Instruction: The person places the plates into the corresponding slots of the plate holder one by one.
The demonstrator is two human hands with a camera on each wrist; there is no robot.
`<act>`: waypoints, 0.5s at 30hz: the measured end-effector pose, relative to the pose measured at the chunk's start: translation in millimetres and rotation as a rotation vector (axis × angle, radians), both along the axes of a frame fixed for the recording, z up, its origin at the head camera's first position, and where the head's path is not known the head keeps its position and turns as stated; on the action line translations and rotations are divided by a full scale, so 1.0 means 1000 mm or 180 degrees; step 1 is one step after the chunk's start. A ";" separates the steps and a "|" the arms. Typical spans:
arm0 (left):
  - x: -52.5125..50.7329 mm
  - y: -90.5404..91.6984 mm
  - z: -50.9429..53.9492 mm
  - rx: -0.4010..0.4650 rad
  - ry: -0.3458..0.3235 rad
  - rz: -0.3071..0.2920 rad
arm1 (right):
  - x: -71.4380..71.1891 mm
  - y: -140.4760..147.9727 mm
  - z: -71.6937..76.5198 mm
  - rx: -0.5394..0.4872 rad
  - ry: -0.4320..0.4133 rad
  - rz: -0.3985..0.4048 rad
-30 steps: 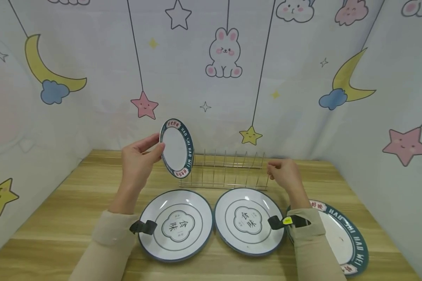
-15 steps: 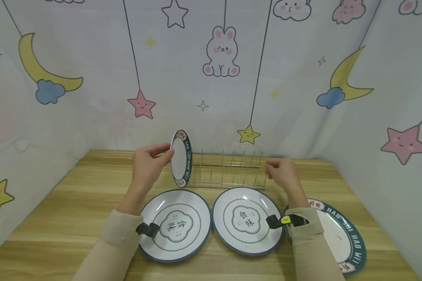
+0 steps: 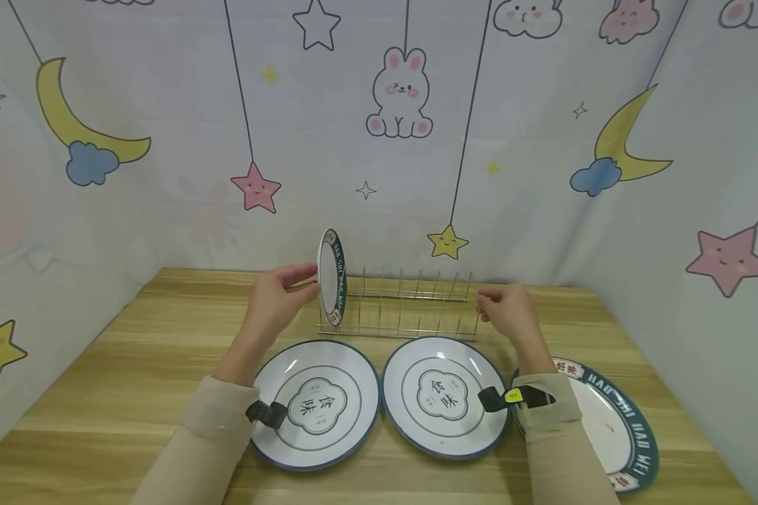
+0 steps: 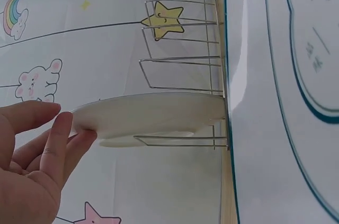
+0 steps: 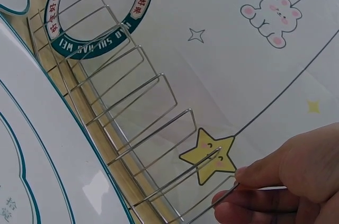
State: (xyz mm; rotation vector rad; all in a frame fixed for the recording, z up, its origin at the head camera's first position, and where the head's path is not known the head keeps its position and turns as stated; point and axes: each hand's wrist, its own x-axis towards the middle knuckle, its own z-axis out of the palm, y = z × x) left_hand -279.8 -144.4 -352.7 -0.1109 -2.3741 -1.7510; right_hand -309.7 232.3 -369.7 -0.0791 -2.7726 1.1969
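Note:
A wire dish rack [image 3: 398, 328] stands at the back of the table. In its leftmost slot a white plate [image 3: 329, 280] with a dark green lettered rim stands on edge. My left hand [image 3: 281, 294] holds this plate by its left edge, thumb and fingers at the rim. From the left wrist view, the plate's pale underside [image 4: 148, 115] shows between the rack's wires. At the rack's right end, my right hand [image 3: 512, 312] pinches the end wire, as the right wrist view shows with the thumb and fingers [image 5: 246, 173] closed on it.
Two white plates with blue rims, one left [image 3: 316, 449] and one right [image 3: 442, 442], lie in front of the rack. A larger green-rimmed plate [image 3: 644, 449] lies partly under the right forearm. A printed cloth backdrop [image 3: 354, 154] hangs close behind the rack.
My left hand has moved right and brought the plate from above the rack's left end down into the leftmost slot, turning it more edge-on. The right hand stays at the rack's end.

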 end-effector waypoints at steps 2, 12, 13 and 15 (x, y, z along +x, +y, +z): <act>0.000 0.001 0.001 -0.0029 -0.0057 -0.0067 | 0.000 0.000 0.000 0.0009 0.0000 -0.0005; 0.003 -0.002 0.003 -0.0015 -0.0147 -0.0060 | 0.000 0.001 0.002 0.0033 -0.0022 -0.0012; 0.003 -0.003 0.003 -0.0007 -0.0152 -0.0061 | 0.000 0.001 0.002 0.0042 -0.0026 -0.0025; 0.004 -0.004 0.002 0.0009 -0.0171 -0.0057 | 0.000 0.001 0.001 0.0039 -0.0047 -0.0034</act>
